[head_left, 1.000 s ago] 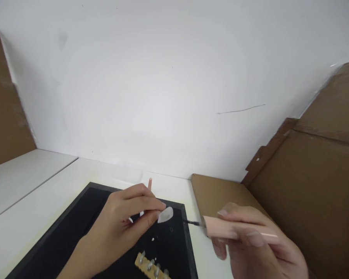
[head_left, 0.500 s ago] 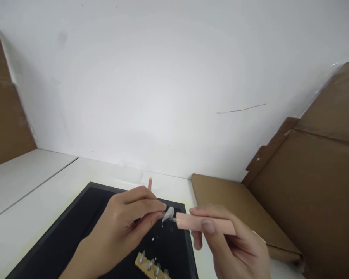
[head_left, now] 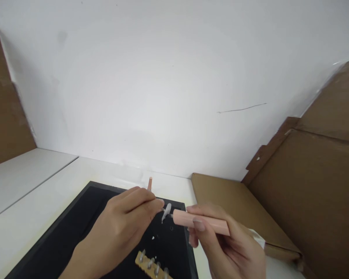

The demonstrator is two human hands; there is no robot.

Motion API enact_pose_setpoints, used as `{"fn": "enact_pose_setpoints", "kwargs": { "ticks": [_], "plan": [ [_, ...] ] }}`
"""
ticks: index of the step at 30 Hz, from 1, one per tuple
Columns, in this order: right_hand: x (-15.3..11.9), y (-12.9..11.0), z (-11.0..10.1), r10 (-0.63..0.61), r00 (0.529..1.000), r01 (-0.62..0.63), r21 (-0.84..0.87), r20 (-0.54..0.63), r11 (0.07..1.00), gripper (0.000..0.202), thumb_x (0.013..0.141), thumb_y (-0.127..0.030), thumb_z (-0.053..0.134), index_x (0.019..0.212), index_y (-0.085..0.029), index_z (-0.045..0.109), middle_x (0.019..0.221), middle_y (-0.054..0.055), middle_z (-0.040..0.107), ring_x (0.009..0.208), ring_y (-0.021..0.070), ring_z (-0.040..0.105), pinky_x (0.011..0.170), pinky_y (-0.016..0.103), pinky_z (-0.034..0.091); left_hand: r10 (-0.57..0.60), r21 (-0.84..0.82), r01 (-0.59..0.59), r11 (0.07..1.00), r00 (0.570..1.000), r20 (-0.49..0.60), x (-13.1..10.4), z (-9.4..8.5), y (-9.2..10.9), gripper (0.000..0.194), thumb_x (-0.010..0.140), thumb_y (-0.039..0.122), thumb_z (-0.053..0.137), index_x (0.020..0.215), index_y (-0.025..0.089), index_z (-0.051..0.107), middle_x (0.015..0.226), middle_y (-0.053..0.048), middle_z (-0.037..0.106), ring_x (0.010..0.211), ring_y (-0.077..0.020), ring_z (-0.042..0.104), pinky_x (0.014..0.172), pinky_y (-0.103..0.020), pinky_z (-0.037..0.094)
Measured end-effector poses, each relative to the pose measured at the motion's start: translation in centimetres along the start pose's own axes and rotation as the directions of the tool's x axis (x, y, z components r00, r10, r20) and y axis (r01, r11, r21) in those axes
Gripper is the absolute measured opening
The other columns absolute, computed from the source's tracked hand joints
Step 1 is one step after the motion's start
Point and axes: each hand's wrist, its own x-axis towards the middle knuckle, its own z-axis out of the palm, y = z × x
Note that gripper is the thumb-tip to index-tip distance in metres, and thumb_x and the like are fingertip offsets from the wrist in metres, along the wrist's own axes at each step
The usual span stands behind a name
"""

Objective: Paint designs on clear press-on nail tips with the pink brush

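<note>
My left hand (head_left: 120,224) is closed in a pinch just left of a small whitish translucent false nail (head_left: 166,211). It appears to hold the nail by its near end, though the fingertips hide the exact grip. In my right hand (head_left: 225,240) is a nail polish brush (head_left: 200,222) with a thick pale pink handle, lying almost level between thumb and fingers. Its thin tip points left and meets the nail or comes very near it. Below both hands, a tan strip (head_left: 152,266) carries several clear upright pieces.
A black mat (head_left: 84,217) lies on the white table (head_left: 43,186), with small white specks on it. Behind my left hand a slim pink stick (head_left: 150,183) rises. Cardboard (head_left: 227,193) lies at right, with brown cardboard walls on both sides and a white wall (head_left: 163,97) behind.
My right hand and the brush have shifted slightly left and up. My left fingers have rolled a little, and the nail is now seen more edge-on.
</note>
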Motion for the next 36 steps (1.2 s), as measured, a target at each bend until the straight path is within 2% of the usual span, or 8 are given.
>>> {"fn": "enact_pose_setpoints", "kwargs": {
  "ticks": [5, 8, 11, 14, 20, 25, 30, 36],
  "plan": [
    [0.2, 0.3, -0.2, 0.0, 0.997, 0.001, -0.009, 0.074, 1.0, 0.011, 0.086, -0.022, 0.061, 0.081, -0.026, 0.07, 0.047, -0.006, 0.057, 0.039, 0.0103, 0.054, 0.044, 0.022, 0.046, 0.01, 0.028, -0.01, 1.0, 1.0, 0.022, 0.1, -0.1, 0.1, 0.023, 0.093, 0.003, 0.044, 0.092, 0.013, 0.065, 0.076, -0.004, 0.066, 0.063, -0.0118, 0.063, 0.06, -0.02, 0.05],
    [0.2, 0.5, -0.1, 0.055, 0.995, -0.061, 0.07, 0.083, 0.996, 0.011, 0.087, -0.023, 0.061, 0.082, -0.025, 0.071, 0.047, -0.005, 0.058, 0.038, 0.0093, 0.055, 0.04, 0.019, 0.046, 0.015, 0.034, -0.015, 0.999, 1.0, 0.012, -0.1, -0.1, 0.0, 0.023, 0.092, 0.003, 0.045, 0.091, 0.013, 0.065, 0.076, -0.004, 0.066, 0.062, -0.012, 0.063, 0.058, -0.021, 0.05],
    [0.1, 0.8, -0.1, 0.123, 0.989, -0.138, 0.191, 0.085, 0.972, 0.015, 0.088, -0.033, 0.062, 0.082, -0.023, 0.072, 0.047, -0.003, 0.059, 0.037, 0.0093, 0.055, 0.037, 0.018, 0.045, 0.006, -0.029, -0.007, 1.0, 1.0, -0.003, -0.4, -0.3, -0.1, 0.021, 0.09, 0.001, 0.049, 0.094, 0.013, 0.065, 0.079, -0.004, 0.066, 0.065, -0.0113, 0.064, 0.06, -0.019, 0.051],
    [0.0, 1.1, -0.2, 0.177, 0.979, -0.201, 0.37, 0.098, 0.907, 0.024, 0.086, -0.044, 0.062, 0.081, -0.024, 0.074, 0.046, -0.001, 0.06, 0.034, 0.0093, 0.054, 0.033, 0.017, 0.04, -0.014, -0.093, 0.011, 0.996, 0.999, -0.036, -0.4, -0.6, 0.0, 0.02, 0.087, 0.0, 0.053, 0.095, 0.013, 0.066, 0.081, -0.005, 0.067, 0.067, -0.011, 0.065, 0.06, -0.017, 0.051],
    [0.1, 0.7, -0.2, 0.347, 0.919, -0.388, 0.583, 0.187, 0.714, 0.022, 0.077, -0.047, 0.072, 0.083, -0.026, 0.076, 0.049, 0.001, 0.063, 0.033, 0.0088, 0.053, 0.031, 0.017, 0.037, -0.13, -0.19, 0.11, 0.976, 0.986, -0.1, 0.4, -0.7, 0.5, 0.018, 0.081, -0.001, 0.059, 0.083, 0.014, 0.069, 0.072, -0.003, 0.068, 0.058, -0.0085, 0.064, 0.052, -0.013, 0.049],
    [0.1, 0.8, 0.3, 0.293, 0.907, -0.419, 0.585, 0.302, 0.694, 0.021, 0.08, -0.043, 0.07, 0.095, -0.029, 0.076, 0.049, 0.0, 0.064, 0.039, 0.0092, 0.055, 0.035, 0.016, 0.044, -0.229, -0.285, 0.193, 0.939, 0.968, -0.098, 0.6, 0.0, 0.8, 0.018, 0.078, -0.001, 0.06, 0.08, 0.014, 0.071, 0.067, -0.002, 0.067, 0.057, -0.0082, 0.062, 0.053, -0.013, 0.049],
    [0.2, 1.1, 0.4, 0.366, 0.878, -0.479, 0.559, 0.309, 0.677, 0.021, 0.079, -0.043, 0.072, 0.092, -0.028, 0.076, 0.05, 0.0, 0.064, 0.04, 0.0076, 0.053, 0.037, 0.015, 0.043, -0.318, -0.323, 0.267, 0.908, 0.941, -0.115, 0.6, 0.5, 0.7, 0.016, 0.078, 0.001, 0.062, 0.076, 0.015, 0.07, 0.065, -0.001, 0.066, 0.056, -0.0089, 0.061, 0.052, -0.015, 0.049],
    [0.3, 0.8, 0.5, 0.378, 0.875, -0.483, 0.504, 0.302, 0.716, 0.028, 0.077, -0.045, 0.072, 0.093, -0.023, 0.075, 0.048, -0.002, 0.058, 0.041, 0.01, 0.052, 0.036, 0.018, 0.042, -0.323, -0.282, 0.277, 0.919, 0.938, -0.13, 0.8, 0.6, 0.8, 0.016, 0.078, 0.001, 0.061, 0.073, 0.015, 0.068, 0.064, -0.001, 0.065, 0.056, -0.01, 0.061, 0.052, -0.017, 0.049]
  ]
}}
